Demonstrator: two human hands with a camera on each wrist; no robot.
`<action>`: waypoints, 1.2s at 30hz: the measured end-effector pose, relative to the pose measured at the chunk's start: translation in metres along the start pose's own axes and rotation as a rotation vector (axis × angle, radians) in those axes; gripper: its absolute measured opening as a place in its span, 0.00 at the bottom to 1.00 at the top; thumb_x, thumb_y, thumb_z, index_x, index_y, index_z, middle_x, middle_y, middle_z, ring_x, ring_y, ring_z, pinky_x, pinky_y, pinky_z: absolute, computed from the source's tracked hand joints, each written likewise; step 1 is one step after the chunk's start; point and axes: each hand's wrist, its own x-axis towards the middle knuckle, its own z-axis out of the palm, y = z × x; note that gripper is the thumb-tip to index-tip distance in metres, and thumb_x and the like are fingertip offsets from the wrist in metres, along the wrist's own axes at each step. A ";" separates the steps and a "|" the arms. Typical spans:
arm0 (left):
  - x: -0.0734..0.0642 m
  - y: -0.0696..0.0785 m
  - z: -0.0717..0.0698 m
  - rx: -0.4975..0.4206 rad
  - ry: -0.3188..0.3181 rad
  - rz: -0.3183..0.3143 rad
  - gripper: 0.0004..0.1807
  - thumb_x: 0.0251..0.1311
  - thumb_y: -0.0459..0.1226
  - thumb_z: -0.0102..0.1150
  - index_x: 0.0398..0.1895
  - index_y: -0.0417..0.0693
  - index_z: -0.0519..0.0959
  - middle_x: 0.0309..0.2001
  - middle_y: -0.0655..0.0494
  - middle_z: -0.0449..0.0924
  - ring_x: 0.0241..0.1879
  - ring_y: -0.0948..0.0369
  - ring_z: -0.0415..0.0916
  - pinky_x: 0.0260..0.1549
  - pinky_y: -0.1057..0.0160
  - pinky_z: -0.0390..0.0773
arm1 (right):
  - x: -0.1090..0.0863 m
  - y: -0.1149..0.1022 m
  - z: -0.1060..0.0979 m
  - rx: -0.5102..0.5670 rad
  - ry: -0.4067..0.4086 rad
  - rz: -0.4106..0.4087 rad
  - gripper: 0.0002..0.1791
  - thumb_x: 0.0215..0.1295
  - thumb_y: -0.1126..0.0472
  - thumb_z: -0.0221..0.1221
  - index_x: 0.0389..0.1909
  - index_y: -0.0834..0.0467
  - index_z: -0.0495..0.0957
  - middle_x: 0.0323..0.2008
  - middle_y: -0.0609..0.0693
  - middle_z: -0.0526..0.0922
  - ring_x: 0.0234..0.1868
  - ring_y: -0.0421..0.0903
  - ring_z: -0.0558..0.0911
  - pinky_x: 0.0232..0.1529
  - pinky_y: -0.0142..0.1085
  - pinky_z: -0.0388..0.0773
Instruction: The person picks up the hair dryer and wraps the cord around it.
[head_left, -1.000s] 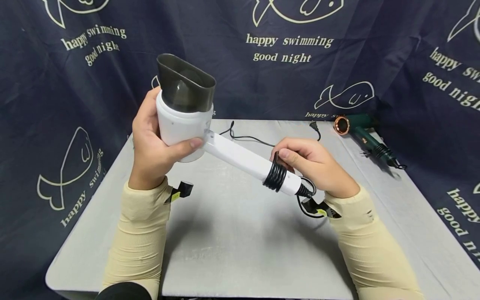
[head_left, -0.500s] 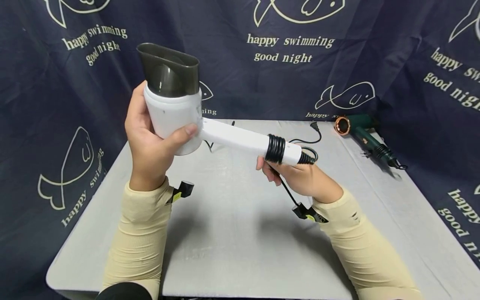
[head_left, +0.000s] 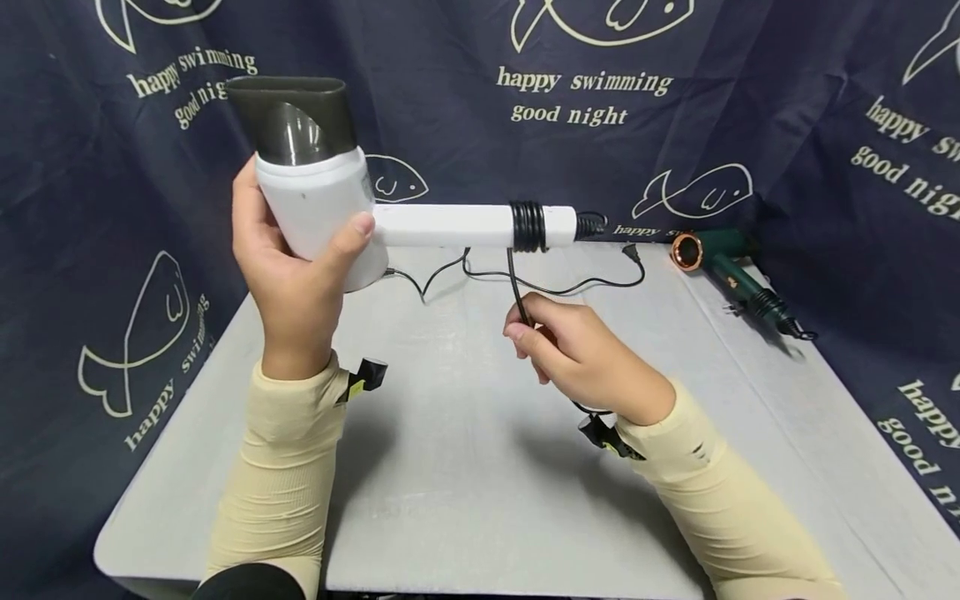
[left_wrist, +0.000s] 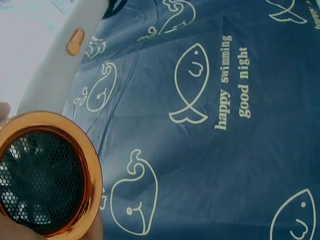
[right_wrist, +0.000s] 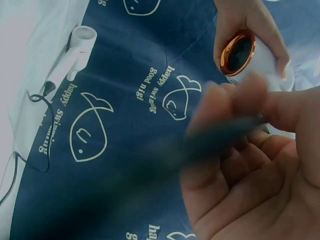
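Observation:
A white hair dryer (head_left: 322, 200) with a dark translucent nozzle (head_left: 292, 121) is held above the table by my left hand (head_left: 288, 283), fingers wrapped round its barrel. Its handle points level to the right in the head view. Black cord is wound in a coil (head_left: 528, 227) near the handle's end. Below the coil, my right hand (head_left: 585, 350) pinches a strand of the cord (head_left: 514, 279) between thumb and fingers. The left wrist view shows the dryer's copper rear ring (left_wrist: 94, 165) around a mesh grille. Close to the right wrist camera the cord (right_wrist: 215, 137) is blurred.
A dark green hair dryer (head_left: 738, 279) lies at the table's back right. Another white hair dryer (right_wrist: 75, 52) appears in the right wrist view. A loose cord with a plug (head_left: 630, 252) runs along the back of the table (head_left: 450, 500). Printed curtains surround it.
The dryer has moved up and left, its handle swinging from slanting down to level. My right hand has left the coil and moved left and down, with a strand of cord hanging to it.

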 end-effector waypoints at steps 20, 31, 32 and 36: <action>0.000 -0.017 -0.001 0.100 -0.020 -0.028 0.38 0.40 0.30 0.76 0.62 0.42 0.77 0.50 0.50 0.80 0.47 0.49 0.78 0.45 0.58 0.78 | -0.012 -0.023 -0.015 -0.146 0.128 -0.138 0.05 0.78 0.62 0.53 0.40 0.52 0.76 0.25 0.39 0.68 0.24 0.35 0.67 0.26 0.28 0.66; -0.005 -0.018 -0.001 0.168 -0.197 -0.075 0.41 0.41 0.27 0.76 0.66 0.45 0.76 0.52 0.54 0.81 0.47 0.51 0.78 0.43 0.59 0.77 | -0.016 -0.022 -0.033 -0.230 0.299 -0.238 0.06 0.74 0.66 0.55 0.38 0.57 0.81 0.21 0.39 0.65 0.20 0.32 0.63 0.23 0.25 0.61; -0.005 -0.017 -0.001 0.179 -0.214 -0.073 0.42 0.41 0.27 0.76 0.66 0.45 0.76 0.53 0.54 0.81 0.47 0.51 0.78 0.43 0.59 0.77 | -0.016 -0.022 -0.034 -0.232 0.310 -0.234 0.06 0.74 0.66 0.56 0.37 0.56 0.81 0.20 0.39 0.65 0.20 0.32 0.63 0.23 0.25 0.60; -0.006 -0.017 -0.001 0.190 -0.275 -0.067 0.41 0.39 0.27 0.76 0.65 0.44 0.77 0.52 0.52 0.82 0.46 0.51 0.78 0.42 0.59 0.77 | -0.016 -0.019 -0.037 -0.234 0.342 -0.214 0.05 0.72 0.66 0.59 0.37 0.56 0.82 0.19 0.40 0.66 0.19 0.33 0.62 0.22 0.26 0.59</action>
